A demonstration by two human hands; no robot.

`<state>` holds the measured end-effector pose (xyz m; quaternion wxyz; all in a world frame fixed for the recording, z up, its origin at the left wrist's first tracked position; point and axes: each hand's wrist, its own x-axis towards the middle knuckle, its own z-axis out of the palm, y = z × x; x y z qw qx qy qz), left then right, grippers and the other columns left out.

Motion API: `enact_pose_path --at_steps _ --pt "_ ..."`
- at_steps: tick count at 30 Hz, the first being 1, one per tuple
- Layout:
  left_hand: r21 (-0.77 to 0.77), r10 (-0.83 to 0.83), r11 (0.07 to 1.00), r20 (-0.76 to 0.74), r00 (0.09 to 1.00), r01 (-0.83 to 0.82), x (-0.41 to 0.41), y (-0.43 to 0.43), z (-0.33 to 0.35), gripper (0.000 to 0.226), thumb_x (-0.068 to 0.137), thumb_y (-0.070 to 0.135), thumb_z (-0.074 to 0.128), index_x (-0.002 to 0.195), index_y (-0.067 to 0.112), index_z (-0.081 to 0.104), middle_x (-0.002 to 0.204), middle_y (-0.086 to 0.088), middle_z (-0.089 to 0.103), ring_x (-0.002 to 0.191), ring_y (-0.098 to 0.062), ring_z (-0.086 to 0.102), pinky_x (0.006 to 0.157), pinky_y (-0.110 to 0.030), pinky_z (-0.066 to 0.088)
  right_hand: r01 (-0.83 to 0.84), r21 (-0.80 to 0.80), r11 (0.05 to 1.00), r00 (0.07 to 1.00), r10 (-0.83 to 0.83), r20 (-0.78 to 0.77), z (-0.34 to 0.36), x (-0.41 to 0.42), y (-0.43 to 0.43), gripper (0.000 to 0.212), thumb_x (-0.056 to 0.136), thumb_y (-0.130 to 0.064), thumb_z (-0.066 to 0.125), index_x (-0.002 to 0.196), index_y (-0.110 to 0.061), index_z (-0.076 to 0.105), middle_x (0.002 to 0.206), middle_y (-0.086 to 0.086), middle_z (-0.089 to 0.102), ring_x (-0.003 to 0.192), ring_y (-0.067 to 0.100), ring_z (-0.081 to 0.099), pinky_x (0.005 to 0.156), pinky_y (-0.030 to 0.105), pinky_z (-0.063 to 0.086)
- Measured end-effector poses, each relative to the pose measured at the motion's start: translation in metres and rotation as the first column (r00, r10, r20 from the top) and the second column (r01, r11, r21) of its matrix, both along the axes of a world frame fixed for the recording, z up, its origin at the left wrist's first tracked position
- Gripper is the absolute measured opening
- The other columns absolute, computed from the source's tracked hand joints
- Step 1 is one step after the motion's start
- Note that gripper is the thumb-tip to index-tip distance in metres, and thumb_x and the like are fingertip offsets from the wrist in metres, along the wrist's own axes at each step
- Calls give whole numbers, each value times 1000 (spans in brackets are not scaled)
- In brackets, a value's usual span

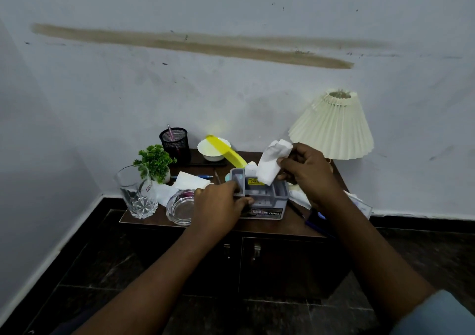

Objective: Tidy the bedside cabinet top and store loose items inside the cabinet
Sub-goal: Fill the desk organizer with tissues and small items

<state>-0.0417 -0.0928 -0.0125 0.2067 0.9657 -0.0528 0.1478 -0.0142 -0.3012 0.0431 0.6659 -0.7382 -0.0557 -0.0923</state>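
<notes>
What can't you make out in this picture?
Head view:
- Contents of the grey plastic organiser box: partly covered by crumpled white tissue.
- Base of the pleated cream lamp: behind the right wrist.
- Inside of the dark wooden cabinet: doors closed.
- Print on the yellow label: too small.

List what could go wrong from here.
The left hand grips the grey plastic organiser beside the clear glass ashtray at the edge of the dark cabinet; a nudge could knock it off.
The right hand holding the white crumpled tissue could bump the yellow plastic comb behind the organiser.
</notes>
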Motion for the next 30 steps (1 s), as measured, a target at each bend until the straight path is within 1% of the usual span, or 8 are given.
enact_pose_path --at_steps 3,7,10,16,18,22,25,30 --pt "-106 8 994 14 1000 -7 1 6 7 52 80 72 62 112 31 60 103 3 71 106 -29 62 84 -42 45 -16 -178 984 997 30 75 -9 4 11 15 89 2 70 94 -13 70 76 -8 72 72 7 67 67 27 56" --pt "-262 -20 965 1 1000 19 18 9 21 63 84 51 74 137 37 43 123 10 66 124 -29 52 92 -45 40 40 -506 861 993 24 118 -18 11 22 14 86 -12 73 99 -16 71 89 0 74 85 20 69 78 44 57" --pt "-366 -99 927 -49 994 74 30 7 23 80 80 43 80 144 45 33 120 19 65 126 -19 54 101 -50 42 31 -591 806 993 45 113 -24 13 24 13 86 -9 71 99 -12 71 91 4 73 86 22 68 78 48 55" --pt "-409 -171 897 33 985 169 43 -5 14 81 75 37 83 141 50 37 101 29 64 118 -13 58 103 -53 40 83 -590 803 974 60 219 -23 17 20 12 88 -12 70 98 -18 74 92 -5 75 88 13 69 79 41 56" --pt "-430 -173 887 27 985 168 45 -7 14 86 73 39 83 145 48 35 109 24 64 121 -15 56 104 -54 40 86 -616 783 972 71 225 -23 18 19 13 86 -12 68 96 -20 73 91 -7 74 87 13 69 78 42 56" --pt "-292 -129 949 -21 991 117 46 -15 11 104 72 49 82 156 41 21 139 11 50 134 -22 35 105 -52 32 94 -690 718 967 99 234 -31 22 21 14 85 -11 70 97 -17 72 84 -3 72 79 17 65 71 45 53" --pt "-215 -79 973 31 996 84 45 -20 10 91 76 46 78 153 36 30 144 9 44 136 -23 31 102 -50 33 99 -686 721 968 91 235 -34 23 20 14 84 -17 71 97 -23 71 82 -9 71 79 9 61 74 42 51" --pt "-285 -142 944 94 985 163 46 -16 10 47 74 46 71 116 38 52 130 15 49 127 -18 39 91 -42 32 95 -739 666 975 89 205 -32 23 14 16 82 -37 62 95 -43 56 77 -13 62 85 12 53 72 37 33"
